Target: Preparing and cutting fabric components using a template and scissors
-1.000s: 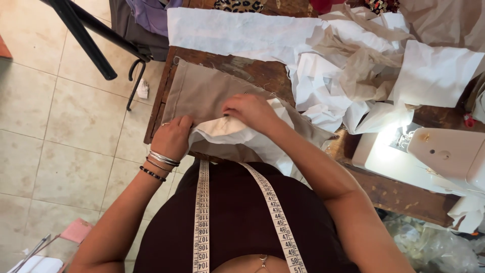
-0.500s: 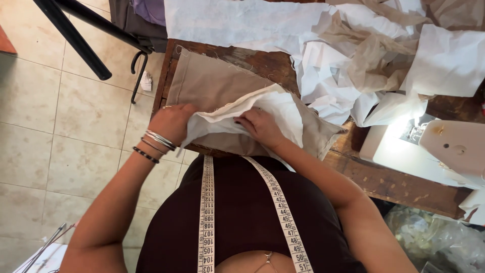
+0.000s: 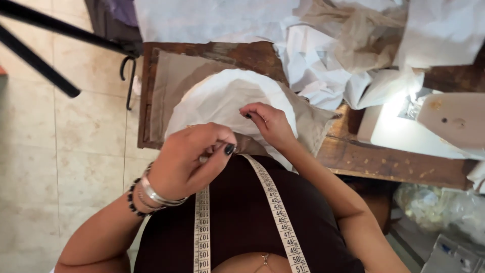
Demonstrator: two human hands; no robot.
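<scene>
Beige tiled floor at left, pale grout lines. Worn dark wooden table, scratched edge. Black tripod legs crossing top left over tiles. White sewing machine at right, lamp throwing bright glare on its bed. Heap of white and tan cloth along top. Crumpled clear plastic below table, right.

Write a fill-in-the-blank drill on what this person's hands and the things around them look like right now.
Both hands, the left hand and right hand, touch a piece of ____ cloth.
A ____ tape hangs around the neck.
Bracelets sit on the ____ wrist.
The table is made of ____.

Missing words: white; measuring; left; wood
</scene>
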